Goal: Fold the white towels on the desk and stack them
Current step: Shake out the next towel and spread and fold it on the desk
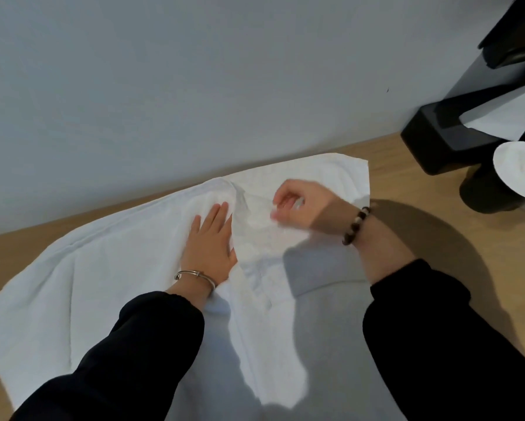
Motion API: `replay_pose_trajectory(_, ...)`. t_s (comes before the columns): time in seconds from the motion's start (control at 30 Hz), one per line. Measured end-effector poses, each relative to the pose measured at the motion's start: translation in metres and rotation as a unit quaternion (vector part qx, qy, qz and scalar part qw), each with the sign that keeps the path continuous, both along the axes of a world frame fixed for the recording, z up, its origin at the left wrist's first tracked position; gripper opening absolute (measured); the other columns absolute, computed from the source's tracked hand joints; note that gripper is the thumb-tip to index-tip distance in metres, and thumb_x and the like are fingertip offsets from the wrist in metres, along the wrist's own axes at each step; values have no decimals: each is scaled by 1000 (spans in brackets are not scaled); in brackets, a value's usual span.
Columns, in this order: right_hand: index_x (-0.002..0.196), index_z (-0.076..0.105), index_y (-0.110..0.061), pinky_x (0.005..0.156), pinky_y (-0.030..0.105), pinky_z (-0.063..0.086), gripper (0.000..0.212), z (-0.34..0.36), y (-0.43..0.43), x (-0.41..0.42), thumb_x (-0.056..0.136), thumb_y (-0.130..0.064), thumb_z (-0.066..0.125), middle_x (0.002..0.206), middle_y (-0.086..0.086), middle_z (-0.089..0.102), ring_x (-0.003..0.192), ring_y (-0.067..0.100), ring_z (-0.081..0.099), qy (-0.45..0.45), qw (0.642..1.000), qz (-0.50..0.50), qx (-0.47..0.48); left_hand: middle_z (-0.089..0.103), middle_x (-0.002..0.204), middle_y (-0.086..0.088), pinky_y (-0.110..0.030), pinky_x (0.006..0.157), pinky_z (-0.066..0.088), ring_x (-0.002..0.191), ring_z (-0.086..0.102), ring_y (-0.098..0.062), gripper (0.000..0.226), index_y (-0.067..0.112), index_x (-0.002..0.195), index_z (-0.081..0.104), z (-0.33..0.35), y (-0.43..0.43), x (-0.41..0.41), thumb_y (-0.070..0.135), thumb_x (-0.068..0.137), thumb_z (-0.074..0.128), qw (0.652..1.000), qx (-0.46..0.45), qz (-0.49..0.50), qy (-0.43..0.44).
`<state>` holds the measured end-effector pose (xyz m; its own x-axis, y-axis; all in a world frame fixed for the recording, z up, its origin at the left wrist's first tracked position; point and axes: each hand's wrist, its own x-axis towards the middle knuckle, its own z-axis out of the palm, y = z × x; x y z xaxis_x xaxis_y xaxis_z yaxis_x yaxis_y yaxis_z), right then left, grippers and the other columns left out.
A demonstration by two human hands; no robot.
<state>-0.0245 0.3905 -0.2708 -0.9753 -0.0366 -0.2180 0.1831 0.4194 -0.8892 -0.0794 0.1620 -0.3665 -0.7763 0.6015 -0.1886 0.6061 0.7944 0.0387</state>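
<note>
Pale grey-blue wall (194,86) fills the upper half of the head view, meeting a light wooden worktop (422,183) that runs aslant below it. A large white towel (88,284) lies spread over most of the worktop, its far edge close along the wall, its near part running out of the bottom of the picture, with soft wrinkles and the shadows of both arms across it. The left hand (212,244) lies palm down on the middle of the towel, its fingers (217,212) straight and close together, pressing the cloth flat; a thin metal bangle (195,276) circles the wrist above a black sleeve (139,344). Just beside it to the right, the right hand (297,205) is raised a little off the cloth, its fingers (281,205) curled and pinched on a lifted ridge of the towel, though blur softens the tips. A bracelet of dark and pale beads (357,224) sits on that wrist. At the far right stand a black angular object (437,138) holding a white sheet (504,117), and near it a dark cylinder (486,192) with a round white top (519,171), well apart from the towel.
</note>
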Motion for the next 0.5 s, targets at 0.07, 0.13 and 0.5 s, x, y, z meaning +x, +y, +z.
replay_pose_trajectory(0.07,106,60,-18,88,21,39,40,-7,-9,16,74,-31,79,104,-6,53,99,10,48,-40,979,139,145,6,159,0,-44,116,3,146,2,-19,72,21,151,16,3,0,1,52,86,26,1000,4,1,0)
replay_pose_trajectory(0.13,103,64,-14,90,27,38,33,-20,-10,20,77,-31,75,107,1,55,103,17,47,-53,954,148,254,13,158,-2,-44,116,5,146,7,-20,77,16,148,27,8,2,3,51,81,13,999,33,8,1)
replay_pose_trajectory(0.5,121,55,-11,97,37,40,29,-26,67,-7,95,-9,43,126,11,51,118,26,47,49,826,-493,270,17,157,-4,-42,116,5,146,10,-20,80,19,148,27,9,2,6,52,79,4,998,60,21,13)
